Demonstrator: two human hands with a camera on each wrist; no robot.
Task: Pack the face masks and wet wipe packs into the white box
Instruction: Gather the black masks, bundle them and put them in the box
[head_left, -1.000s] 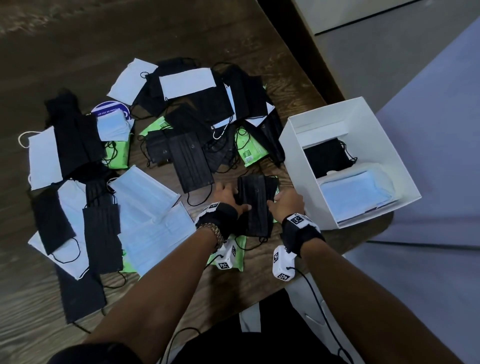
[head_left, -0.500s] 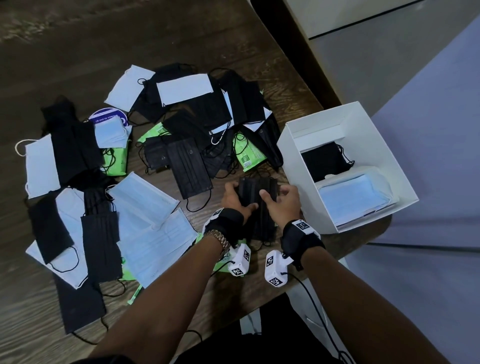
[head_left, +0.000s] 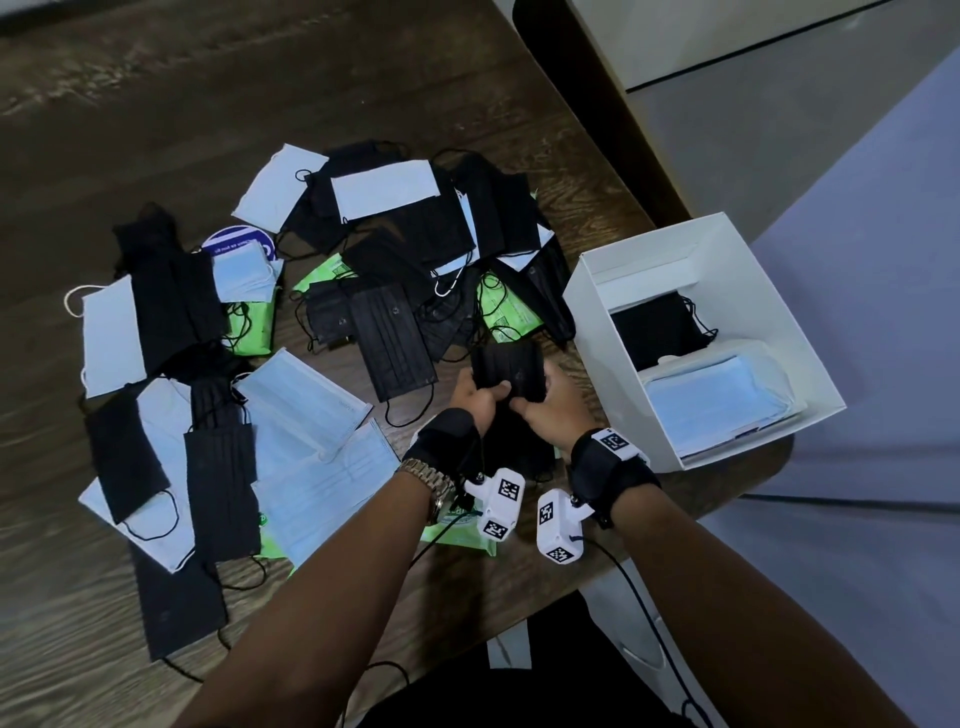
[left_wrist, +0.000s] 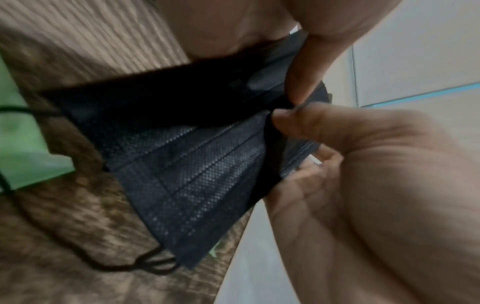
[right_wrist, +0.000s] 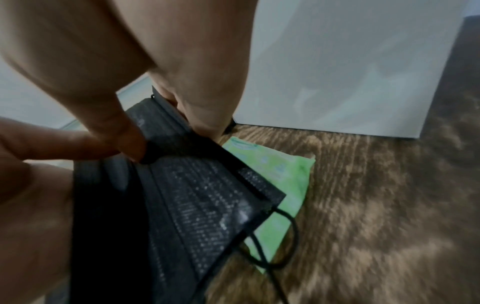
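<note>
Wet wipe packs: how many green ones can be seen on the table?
6 wet wipe packs: far left, centre, centre-right, front centre, lower left, one beneath the held black mask. Others may be hidden.

Dim, even indoor light; the white box (head_left: 727, 249) is the brightest patch in the head view, which bows at its edges. Both wrist views are soft, the desk (right_wrist: 376, 205) grain beside that box smeared by motion blur.

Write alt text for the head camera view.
Both hands, left hand and right hand, hold a stack of black masks above a wooden table strewn with black, white and blue masks and green wipe packs. An open white box to the right holds masks.
</note>
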